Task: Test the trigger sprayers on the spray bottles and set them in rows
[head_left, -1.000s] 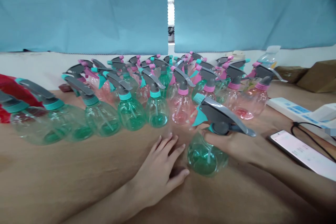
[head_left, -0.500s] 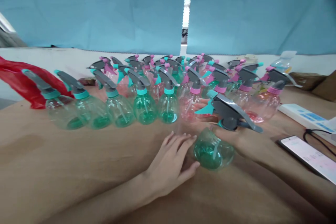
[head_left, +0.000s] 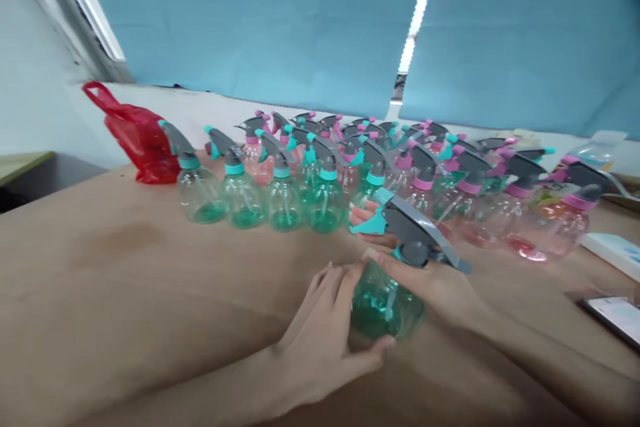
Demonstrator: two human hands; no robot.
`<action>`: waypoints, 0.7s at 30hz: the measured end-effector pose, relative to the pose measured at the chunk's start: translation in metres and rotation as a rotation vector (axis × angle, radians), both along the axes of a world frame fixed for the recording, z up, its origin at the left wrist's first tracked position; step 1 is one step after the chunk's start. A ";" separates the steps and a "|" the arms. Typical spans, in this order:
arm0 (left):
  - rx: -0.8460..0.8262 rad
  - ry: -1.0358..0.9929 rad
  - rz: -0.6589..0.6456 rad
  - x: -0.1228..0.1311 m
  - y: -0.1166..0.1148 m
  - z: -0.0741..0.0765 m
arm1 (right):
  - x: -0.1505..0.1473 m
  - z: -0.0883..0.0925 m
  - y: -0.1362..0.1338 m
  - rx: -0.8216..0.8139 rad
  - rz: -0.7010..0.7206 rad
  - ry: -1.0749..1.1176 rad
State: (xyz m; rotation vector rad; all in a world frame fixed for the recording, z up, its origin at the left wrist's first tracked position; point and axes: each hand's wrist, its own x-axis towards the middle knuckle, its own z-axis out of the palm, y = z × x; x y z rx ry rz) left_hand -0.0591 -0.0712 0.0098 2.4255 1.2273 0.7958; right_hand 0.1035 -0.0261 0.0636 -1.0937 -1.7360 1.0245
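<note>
A green spray bottle [head_left: 383, 307] with a grey and turquoise trigger head is in front of me, tilted, its nozzle toward the upper left. My right hand [head_left: 443, 290] is closed around its neck, just under the head. Some of that hand's fingers show behind the trigger. My left hand [head_left: 325, 337] curves along the left side of the body, fingertips against the upper part and thumb at the base. Behind both hands stand green bottles with turquoise collars [head_left: 325, 203] and pink-collared bottles [head_left: 535, 233], close together in rows.
A red plastic bag [head_left: 143, 147] stands at the back left of the brown table [head_left: 125, 307]. On the right lie a phone [head_left: 617, 320] and a white power strip [head_left: 613, 253]. Blue cloth [head_left: 260, 27] hangs behind.
My view has turned left, so the bottles and bag appear further right. My left hand has come onto the bottle's body. My right hand still holds the neck.
</note>
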 end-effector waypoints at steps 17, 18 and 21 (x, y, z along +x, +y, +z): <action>0.118 -0.097 0.552 -0.132 -0.056 0.015 | -0.157 0.019 0.001 0.217 0.624 -0.064; 0.094 -0.117 0.575 -0.142 -0.057 0.016 | -0.160 0.022 0.006 0.222 0.669 -0.094; 0.020 -0.135 0.653 -0.174 -0.058 0.021 | -0.171 0.029 0.023 0.270 0.679 -0.231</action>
